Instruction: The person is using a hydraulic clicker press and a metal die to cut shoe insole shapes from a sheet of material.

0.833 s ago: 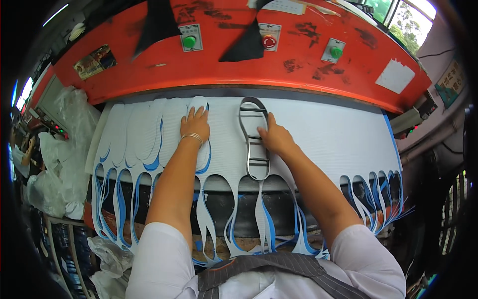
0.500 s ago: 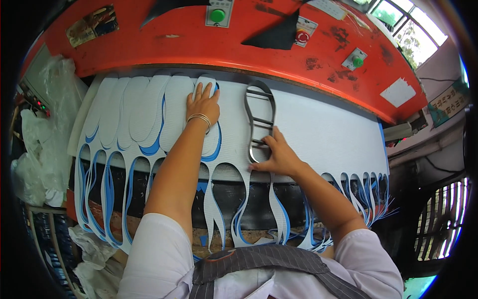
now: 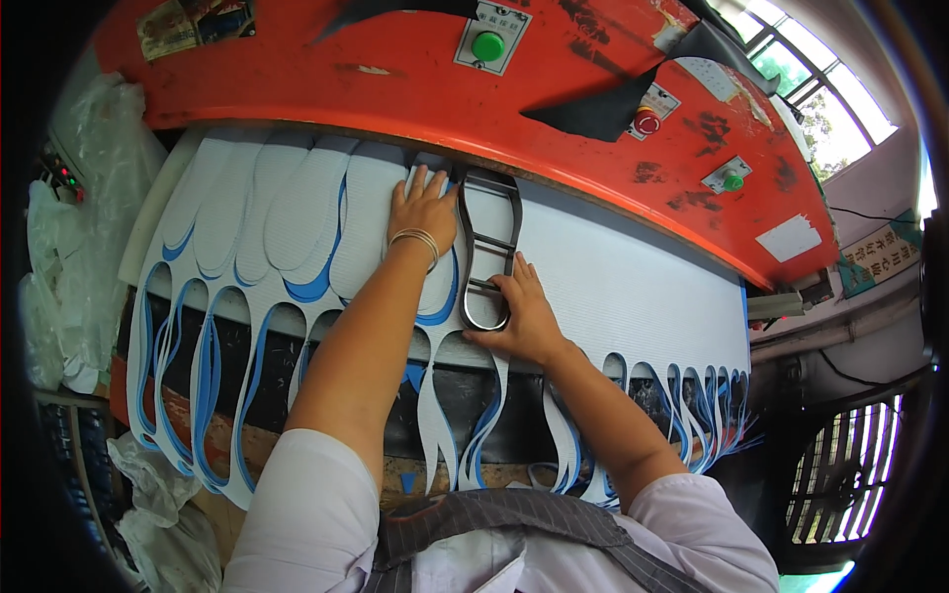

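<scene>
A dark metal sole-shaped cutting die (image 3: 494,240) with crossbars stands on a white ribbed sheet (image 3: 623,272) that has blue layers beneath. My right hand (image 3: 526,318) grips its near end, thumb at the bottom and fingers along the right side. Just left of the die, my left hand (image 3: 423,219) lies flat with fingers stretched over a cut insole piece (image 3: 438,296), whose blue edge shows. More cut insole pieces (image 3: 306,232) lie in a row farther left, some overlapping and still within the sheet's outline.
A red machine beam (image 3: 395,99) with green buttons (image 3: 488,45) and a red button (image 3: 647,121) spans the far side, overhanging the sheet's far edge. Looped white and blue offcut strips (image 3: 213,395) hang over the near edge. Clear plastic bags (image 3: 104,188) hang at left.
My right hand has brought the cutting die leftward, close beside my left hand and the cut insole piece. My left hand stays flat on the piece. The whole view has shifted slightly.
</scene>
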Demonstrator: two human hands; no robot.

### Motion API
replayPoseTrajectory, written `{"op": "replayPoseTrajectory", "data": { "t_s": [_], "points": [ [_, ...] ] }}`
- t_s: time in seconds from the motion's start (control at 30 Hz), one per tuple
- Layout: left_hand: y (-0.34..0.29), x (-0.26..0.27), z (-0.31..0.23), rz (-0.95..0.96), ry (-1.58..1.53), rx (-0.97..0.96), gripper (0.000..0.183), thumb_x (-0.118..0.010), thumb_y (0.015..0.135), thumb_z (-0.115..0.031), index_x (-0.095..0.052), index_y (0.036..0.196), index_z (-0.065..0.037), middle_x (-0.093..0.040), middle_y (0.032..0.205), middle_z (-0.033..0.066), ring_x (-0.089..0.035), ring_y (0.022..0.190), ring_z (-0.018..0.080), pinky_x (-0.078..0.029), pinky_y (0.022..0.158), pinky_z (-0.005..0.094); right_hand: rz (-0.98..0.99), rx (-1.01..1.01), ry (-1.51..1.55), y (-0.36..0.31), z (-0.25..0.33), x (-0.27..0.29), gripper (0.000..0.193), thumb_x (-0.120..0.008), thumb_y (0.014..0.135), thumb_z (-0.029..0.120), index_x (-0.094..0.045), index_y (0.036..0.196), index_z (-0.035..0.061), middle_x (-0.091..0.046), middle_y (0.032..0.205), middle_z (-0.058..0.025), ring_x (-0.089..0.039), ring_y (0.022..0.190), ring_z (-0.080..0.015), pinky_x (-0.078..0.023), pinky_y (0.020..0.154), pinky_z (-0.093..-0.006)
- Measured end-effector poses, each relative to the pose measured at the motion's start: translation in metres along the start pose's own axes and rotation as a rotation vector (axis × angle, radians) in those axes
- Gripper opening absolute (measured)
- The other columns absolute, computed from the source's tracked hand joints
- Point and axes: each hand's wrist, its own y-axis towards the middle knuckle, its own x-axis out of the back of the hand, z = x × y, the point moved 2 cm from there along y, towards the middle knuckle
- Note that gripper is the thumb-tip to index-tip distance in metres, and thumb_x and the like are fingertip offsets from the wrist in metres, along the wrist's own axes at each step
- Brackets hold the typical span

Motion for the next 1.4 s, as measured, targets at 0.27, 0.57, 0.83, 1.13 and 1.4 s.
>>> {"op": "replayPoseTrajectory", "data": {
  "t_s": [0.27, 0.57, 0.83, 1.13, 1.4],
  "points": [
    [0.009, 0.012, -0.014, 0.089, 0.072, 0.034, 0.042, -0.043, 0.092, -0.022, -0.055, 0.131, -0.016, -0.044, 0.145, 0.0077, -0.034, 0.137, 0.0267, -0.017, 0.116, 0.0473, -0.045, 0.040, -0.105, 0.006, -0.016, -0.003, 0.082, -0.077, 0.067, 0.054, -0.051, 0.125, 0.0028, -0.028, 0.142, -0.0391, -0.019, 0.139, -0.0500, -0.017, 0.115, -0.0529],
    [-0.050, 0.137, -0.042, -0.515, -0.562, -0.050, 0.017, -0.057, 0.089, -0.017, -0.069, 0.085, -0.006, -0.064, 0.085, 0.0113, -0.059, 0.087, 0.0287, -0.045, 0.084, 0.0392, -1.444, -0.033, 0.696, 0.004, -0.086, 0.270, 0.045, -0.049, 0.100, 0.032, -0.048, 0.129, -0.0031, -0.051, 0.128, -0.0134, -0.049, 0.119, -0.0219, -0.039, 0.102, -0.0344],
    [-0.012, 0.220, -0.085, -0.834, 0.007, -0.373, 0.021, -0.057, 0.088, -0.019, -0.056, 0.069, -0.009, -0.055, 0.072, 0.0072, -0.053, 0.072, 0.0277, -0.040, 0.066, 0.0416, -1.536, -0.444, 0.018, 0.022, -0.137, 0.300, 0.064, -0.044, 0.098, 0.043, -0.030, 0.144, 0.0003, -0.012, 0.154, -0.0280, -0.010, 0.145, -0.0392, -0.010, 0.115, -0.0494],
    [-0.097, 0.150, -0.099, -0.375, -0.374, -0.430, 0.029, -0.056, 0.091, -0.023, -0.053, 0.069, -0.005, -0.051, 0.069, 0.0133, -0.054, 0.072, 0.0347, -0.045, 0.064, 0.0446, -0.756, 0.354, 0.084, -0.077, -0.050, 0.221, 0.040, -0.063, 0.085, 0.021, -0.057, 0.119, 0.0013, -0.057, 0.118, -0.0182, -0.053, 0.114, -0.0328, -0.042, 0.095, -0.0423],
    [-0.197, 0.067, -0.116, 0.179, -0.120, -0.283, 0.042, -0.047, 0.095, -0.041, -0.070, 0.090, -0.006, -0.067, 0.080, 0.0170, -0.064, 0.077, 0.0352, -0.049, 0.077, 0.0460, 0.162, 0.437, -0.177, -0.128, 0.030, 0.117, 0.058, -0.080, 0.066, 0.042, -0.062, 0.108, 0.0056, -0.064, 0.096, -0.0128, -0.060, 0.095, -0.0297, -0.043, 0.089, -0.0406]
  ]
}}
